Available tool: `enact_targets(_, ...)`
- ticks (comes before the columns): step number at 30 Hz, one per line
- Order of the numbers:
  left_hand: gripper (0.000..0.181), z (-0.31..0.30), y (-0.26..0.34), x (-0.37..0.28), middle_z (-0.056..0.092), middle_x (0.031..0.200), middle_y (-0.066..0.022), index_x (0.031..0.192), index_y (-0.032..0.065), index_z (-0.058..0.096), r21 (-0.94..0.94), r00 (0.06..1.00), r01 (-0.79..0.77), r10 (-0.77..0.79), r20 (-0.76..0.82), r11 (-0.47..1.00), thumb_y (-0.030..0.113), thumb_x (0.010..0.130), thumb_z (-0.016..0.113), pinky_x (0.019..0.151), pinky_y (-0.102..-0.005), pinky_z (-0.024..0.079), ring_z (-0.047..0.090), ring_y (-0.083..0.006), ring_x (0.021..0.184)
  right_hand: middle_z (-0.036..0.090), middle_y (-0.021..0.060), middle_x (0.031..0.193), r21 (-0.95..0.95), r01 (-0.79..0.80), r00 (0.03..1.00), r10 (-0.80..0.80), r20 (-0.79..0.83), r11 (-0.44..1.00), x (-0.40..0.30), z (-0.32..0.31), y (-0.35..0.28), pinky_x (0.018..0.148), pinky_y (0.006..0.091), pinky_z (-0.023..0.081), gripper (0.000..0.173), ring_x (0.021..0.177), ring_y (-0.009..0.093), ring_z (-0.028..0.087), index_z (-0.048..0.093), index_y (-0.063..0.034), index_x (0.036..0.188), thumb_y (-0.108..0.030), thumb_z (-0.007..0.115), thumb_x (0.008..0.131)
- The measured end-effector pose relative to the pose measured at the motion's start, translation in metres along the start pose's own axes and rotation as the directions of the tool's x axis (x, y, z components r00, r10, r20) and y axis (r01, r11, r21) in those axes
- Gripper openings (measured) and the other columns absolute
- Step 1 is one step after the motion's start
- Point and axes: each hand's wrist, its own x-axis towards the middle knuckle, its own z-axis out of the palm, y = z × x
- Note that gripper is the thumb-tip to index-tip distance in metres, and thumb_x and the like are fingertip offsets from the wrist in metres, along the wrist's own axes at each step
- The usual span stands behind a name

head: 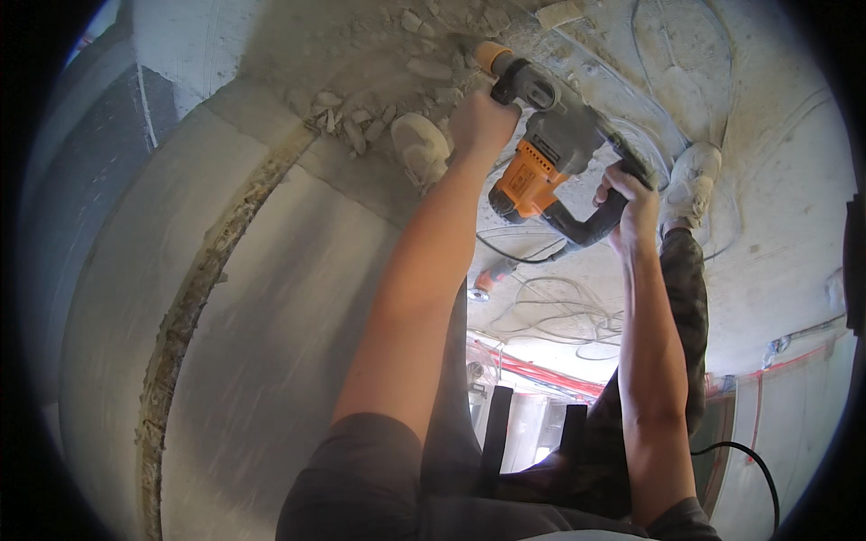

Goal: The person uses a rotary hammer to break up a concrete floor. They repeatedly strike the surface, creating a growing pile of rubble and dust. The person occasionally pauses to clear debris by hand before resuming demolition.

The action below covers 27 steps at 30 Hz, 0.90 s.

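An orange and black rotary hammer (565, 135) is held at a slant in front of me, its front end towards the upper left. My left hand (482, 125) grips it near the front, just behind the orange chuck collar (492, 57). Around the black rear D-handle, my right hand (632, 196) is closed; whether a finger presses the trigger is hard to tell. Dust and blur hide the bit's tip by the floor. Broken masonry rubble (358, 128) lies to the left of the tool's front end.
A rough chased groove (196, 291) runs up the grey wall (270, 318) at left. My dusty shoes (418, 145) stand either side of the tool. Behind it lie an angle grinder (497, 274) and tangled cables (561, 308) on the concrete floor (764, 189). Loose cable loops also lie right of the tool.
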Motion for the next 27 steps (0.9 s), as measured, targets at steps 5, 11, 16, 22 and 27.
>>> enact_targets(5,0.033,-0.004,0.021,-0.001,0.077,0.095,-0.0210,0.102,0.0051,0.077,-0.023,0.999,0.037,-0.037,-0.017,0.999,0.028,0.079,0.077,0.083,-0.0497,0.057,0.074,-0.0410,0.097,0.061,0.0048,0.079,-0.110,-0.059,0.998,0.057,-0.019,0.992,0.016,0.000,-0.037,0.063,0.0349,0.048,0.018,0.065,0.018,0.060,0.065,-0.0054,0.098,-0.016,0.073,0.086)
enact_targets(11,0.027,0.003,0.036,0.000,0.076,0.089,-0.0232,0.100,0.0017,0.074,-0.073,0.999,0.049,-0.050,-0.011,0.996,0.022,0.082,0.074,0.080,-0.0510,0.059,0.074,-0.0428,0.092,0.061,0.0025,0.080,-0.166,-0.107,0.994,0.104,-0.028,0.980,0.046,-0.013,-0.064,0.063,0.0321,0.047,0.019,0.066,0.015,0.059,0.066,-0.0072,0.098,-0.019,0.076,0.087)
enact_targets(16,0.027,0.010,0.037,0.001,0.077,0.090,-0.0215,0.099,0.0007,0.074,-0.103,0.997,0.062,-0.067,-0.039,0.993,0.022,0.082,0.073,0.081,-0.0504,0.059,0.075,-0.0415,0.092,0.063,0.0019,0.079,-0.195,-0.125,0.992,0.129,0.008,0.973,0.066,-0.023,-0.070,0.065,0.0324,0.046,0.017,0.067,0.015,0.059,0.067,-0.0092,0.097,-0.020,0.075,0.087)
enact_targets(22,0.031,0.024,0.031,0.011,0.076,0.092,-0.0222,0.101,0.0003,0.073,-0.179,0.998,0.064,-0.065,0.002,0.982,0.025,0.082,0.073,0.081,-0.0506,0.058,0.075,-0.0413,0.093,0.063,0.0007,0.081,-0.259,-0.100,0.994,0.108,0.017,0.961,0.079,-0.032,-0.074,0.066,0.0318,0.047,0.021,0.069,0.013,0.059,0.068,-0.0098,0.100,-0.023,0.077,0.086)
enact_targets(27,0.040,0.027,0.032,-0.013,0.076,0.096,-0.0247,0.109,-0.0006,0.068,-0.263,0.996,0.057,-0.074,-0.054,0.963,0.030,0.083,0.072,0.085,-0.0542,0.056,0.073,-0.0452,0.095,0.064,0.0029,0.082,-0.250,-0.123,0.987,0.144,0.066,0.960,0.071,-0.056,-0.067,0.062,0.0311,0.049,0.023,0.065,0.014,0.060,0.068,-0.0072,0.101,-0.024,0.076,0.089)
